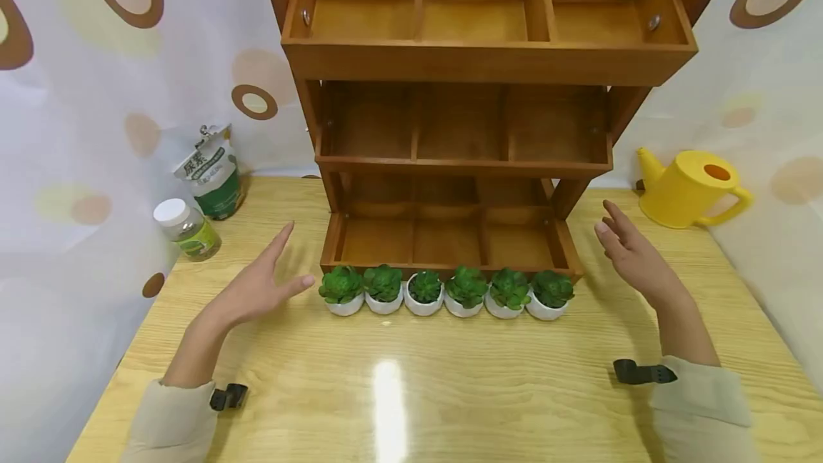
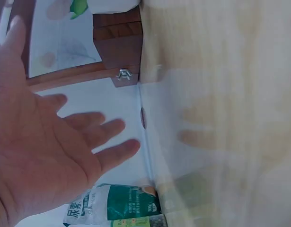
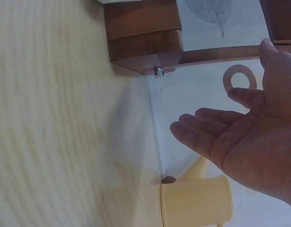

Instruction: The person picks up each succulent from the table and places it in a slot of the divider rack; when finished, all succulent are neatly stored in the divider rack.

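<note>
My left hand is held over the table, left of a row of several small green succulents in white pots. Its fingers are spread and it holds nothing; the leftmost potted succulent is nearest to it. On the other side my right hand hangs with extended fingers, also holding nothing, between the rightmost potted succulent and a yellow watering can. Behind the pots stands a three-tier wooden shelf, each tier divided into three compartments. Both palms show in the wrist views, the left palm and the right palm.
At the back left a green and white bag closed with a clip stands behind a white-lidded jar. A patterned cloth hangs behind the wooden table. Metal wing nuts stick out from the shelf's side.
</note>
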The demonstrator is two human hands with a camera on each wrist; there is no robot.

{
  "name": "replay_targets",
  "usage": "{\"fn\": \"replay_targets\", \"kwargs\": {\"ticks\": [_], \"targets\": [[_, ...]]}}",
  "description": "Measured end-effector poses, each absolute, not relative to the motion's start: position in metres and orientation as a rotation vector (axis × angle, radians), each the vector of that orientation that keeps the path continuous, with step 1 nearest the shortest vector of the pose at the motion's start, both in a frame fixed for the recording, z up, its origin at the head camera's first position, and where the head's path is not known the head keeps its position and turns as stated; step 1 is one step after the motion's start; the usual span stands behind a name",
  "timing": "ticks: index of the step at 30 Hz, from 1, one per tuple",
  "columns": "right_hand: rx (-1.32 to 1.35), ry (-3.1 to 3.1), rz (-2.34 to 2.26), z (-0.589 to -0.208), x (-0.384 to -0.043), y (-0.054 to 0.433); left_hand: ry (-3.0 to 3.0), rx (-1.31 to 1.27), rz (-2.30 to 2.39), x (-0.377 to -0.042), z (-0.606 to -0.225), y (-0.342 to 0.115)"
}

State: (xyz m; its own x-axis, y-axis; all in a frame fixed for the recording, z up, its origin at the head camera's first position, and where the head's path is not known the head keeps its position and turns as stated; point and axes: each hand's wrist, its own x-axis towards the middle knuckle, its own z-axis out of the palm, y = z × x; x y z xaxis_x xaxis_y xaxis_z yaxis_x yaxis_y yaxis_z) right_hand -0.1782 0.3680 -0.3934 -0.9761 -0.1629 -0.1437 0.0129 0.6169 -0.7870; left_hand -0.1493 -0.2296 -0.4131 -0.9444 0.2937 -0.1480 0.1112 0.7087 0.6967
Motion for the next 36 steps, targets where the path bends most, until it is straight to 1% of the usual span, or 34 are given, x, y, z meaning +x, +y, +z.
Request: {"fn": "replay_targets", "kwargs": {"ticks": [5,11,16,25,36], "targets": [[-0.122,2.675,-1.272,-0.393,-0.173,0.365,2.625,0.309,1.017,-0.138,-0.420,-0.229],[-0.123,2.660,-1.222,-0.394,-0.168,0.362,2.650,0.363,0.907,-0.129,-0.424,-0.223],[-0.151,2.631,-1.270,-0.400,-0.172,0.360,2.613,0.428,0.924,-0.124,-0.423,-0.215],[-0.119,2.570,-1.368,-0.409,-0.182,0.356,2.547,0.443,1.022,-0.128,-0.420,-0.196],[-0.107,2.527,-1.418,-0.413,-0.185,0.347,2.578,0.408,0.993,-0.132,-0.423,-0.189]]}}
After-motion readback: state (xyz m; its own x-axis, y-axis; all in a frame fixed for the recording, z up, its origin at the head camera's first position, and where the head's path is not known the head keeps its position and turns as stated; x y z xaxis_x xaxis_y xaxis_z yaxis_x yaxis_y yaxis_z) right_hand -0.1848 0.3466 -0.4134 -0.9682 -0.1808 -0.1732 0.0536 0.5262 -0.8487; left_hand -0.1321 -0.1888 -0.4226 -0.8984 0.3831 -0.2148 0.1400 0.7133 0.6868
